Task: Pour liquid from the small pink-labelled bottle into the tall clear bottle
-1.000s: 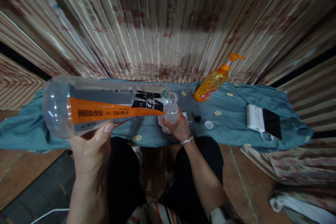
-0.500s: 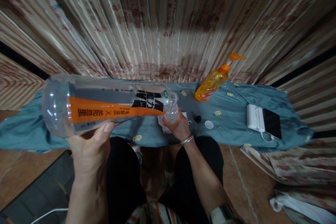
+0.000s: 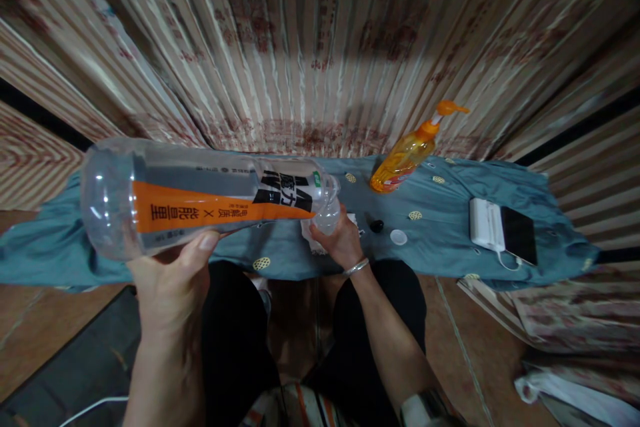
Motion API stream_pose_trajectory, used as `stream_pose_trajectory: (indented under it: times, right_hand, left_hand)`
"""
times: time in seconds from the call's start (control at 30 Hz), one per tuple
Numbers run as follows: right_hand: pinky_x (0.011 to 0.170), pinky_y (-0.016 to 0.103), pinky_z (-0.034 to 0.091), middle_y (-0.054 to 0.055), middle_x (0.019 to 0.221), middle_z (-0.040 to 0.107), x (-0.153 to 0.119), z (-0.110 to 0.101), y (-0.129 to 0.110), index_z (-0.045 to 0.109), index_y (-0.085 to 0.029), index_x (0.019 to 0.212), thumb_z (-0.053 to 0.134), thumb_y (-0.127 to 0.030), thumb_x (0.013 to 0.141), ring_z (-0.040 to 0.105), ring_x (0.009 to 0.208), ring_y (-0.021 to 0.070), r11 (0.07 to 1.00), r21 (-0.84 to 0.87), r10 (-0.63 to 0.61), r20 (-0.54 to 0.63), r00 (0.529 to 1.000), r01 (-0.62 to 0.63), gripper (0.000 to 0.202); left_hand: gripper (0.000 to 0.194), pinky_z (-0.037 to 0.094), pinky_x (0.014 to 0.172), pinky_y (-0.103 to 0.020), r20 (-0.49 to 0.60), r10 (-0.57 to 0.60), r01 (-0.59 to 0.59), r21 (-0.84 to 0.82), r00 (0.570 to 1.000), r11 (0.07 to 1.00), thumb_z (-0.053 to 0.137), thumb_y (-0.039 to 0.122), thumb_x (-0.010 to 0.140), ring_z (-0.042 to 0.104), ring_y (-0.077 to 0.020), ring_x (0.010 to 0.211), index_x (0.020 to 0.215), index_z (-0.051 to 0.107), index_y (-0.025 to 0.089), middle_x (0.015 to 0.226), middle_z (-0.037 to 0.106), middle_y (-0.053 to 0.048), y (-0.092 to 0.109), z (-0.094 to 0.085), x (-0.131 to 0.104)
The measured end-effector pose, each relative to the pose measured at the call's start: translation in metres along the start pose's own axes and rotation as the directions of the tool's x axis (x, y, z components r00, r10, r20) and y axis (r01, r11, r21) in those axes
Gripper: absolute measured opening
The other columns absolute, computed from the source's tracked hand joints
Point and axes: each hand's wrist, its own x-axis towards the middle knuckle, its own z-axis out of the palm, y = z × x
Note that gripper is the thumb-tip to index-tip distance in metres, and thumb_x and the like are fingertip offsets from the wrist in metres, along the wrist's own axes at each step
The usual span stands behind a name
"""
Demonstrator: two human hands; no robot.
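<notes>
My left hand (image 3: 173, 273) is wrapped under a large clear drink bottle (image 3: 220, 177) with an orange, black and silver label. The bottle lies almost level in the air, its neck pointing right. Around a small clear plastic container (image 3: 329, 215) at the bottle's neck, my right hand (image 3: 340, 240) is closed. Whether the two touch is hard to make out, and my fingers hide part of the container. Below my right hand, a white tissue (image 3: 314, 245) lies on the teal cloth (image 3: 295, 263).
An orange pump bottle (image 3: 403, 160) stands behind to the right. Near my right hand lie a small black object (image 3: 377, 226) and a white round cap (image 3: 399, 237). Farther right are a white power bank (image 3: 486, 224) and a black phone (image 3: 518, 235). A patterned curtain (image 3: 300, 47) hangs behind.
The large bottle has turned very slightly in my left hand, shifting its label a little. Both hands stay in nearly the same place.
</notes>
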Motion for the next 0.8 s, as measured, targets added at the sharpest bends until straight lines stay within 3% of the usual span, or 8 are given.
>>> stream_pose_trajectory:
  times: [0.2, 0.43, 0.6, 0.8]
  right_hand:
    - [0.091, 0.048, 0.064, 0.017, 0.118, 0.079, -0.0005, -0.0004, -0.0016, 0.054, -0.014, 0.141, 0.077, -0.038, 0.08, 0.078, 0.108, 0.0355, 1.0, 0.006, 0.009, -0.008, 1.0, -0.009, 0.07]
    - [0.091, 0.047, 0.064, 0.016, 0.12, 0.079, -0.0009, -0.0013, -0.0024, 0.056, -0.014, 0.142, 0.076, -0.038, 0.08, 0.079, 0.107, 0.0341, 0.999, 0.033, 0.005, -0.009, 1.0, -0.004, 0.07]
    - [0.091, 0.047, 0.063, 0.017, 0.117, 0.079, 0.0001, -0.0006, 0.0003, 0.056, -0.012, 0.141, 0.077, -0.038, 0.079, 0.079, 0.106, 0.0347, 1.0, 0.014, 0.002, -0.001, 1.0, -0.002, 0.071]
    - [0.089, 0.049, 0.064, 0.018, 0.116, 0.08, 0.0005, 0.001, 0.0024, 0.056, -0.012, 0.14, 0.077, -0.038, 0.079, 0.079, 0.104, 0.0365, 1.0, -0.002, -0.005, -0.004, 1.0, 0.005, 0.07]
  left_hand:
    - [0.078, 0.067, 0.08, -0.045, 0.007, 0.015, -0.015, -0.007, 1.0, 1.0, 0.094, 0.036, 0.046, 0.066, -0.0183, 0.066, 0.12, 0.07, 0.028, 0.079, 0.072, 0.002, 0.0007, -0.0001, -0.001]
    - [0.074, 0.066, 0.069, -0.035, -0.006, 0.0, 0.0, -0.034, 1.0, 0.999, 0.094, 0.033, 0.042, 0.066, -0.0156, 0.065, 0.113, 0.075, 0.028, 0.088, 0.077, 0.0, 0.0009, 0.0009, 0.0006]
    - [0.066, 0.066, 0.072, -0.033, -0.002, -0.01, 0.01, -0.034, 1.0, 0.999, 0.095, 0.03, 0.043, 0.069, -0.0163, 0.067, 0.106, 0.077, 0.025, 0.082, 0.077, 0.0, 0.0015, 0.0011, 0.0002]
    - [0.059, 0.065, 0.065, -0.029, -0.004, 0.011, -0.012, -0.068, 1.0, 0.998, 0.095, 0.028, 0.039, 0.071, -0.0172, 0.065, 0.096, 0.077, 0.025, 0.069, 0.073, 0.002, -0.0034, -0.0012, 0.0028]
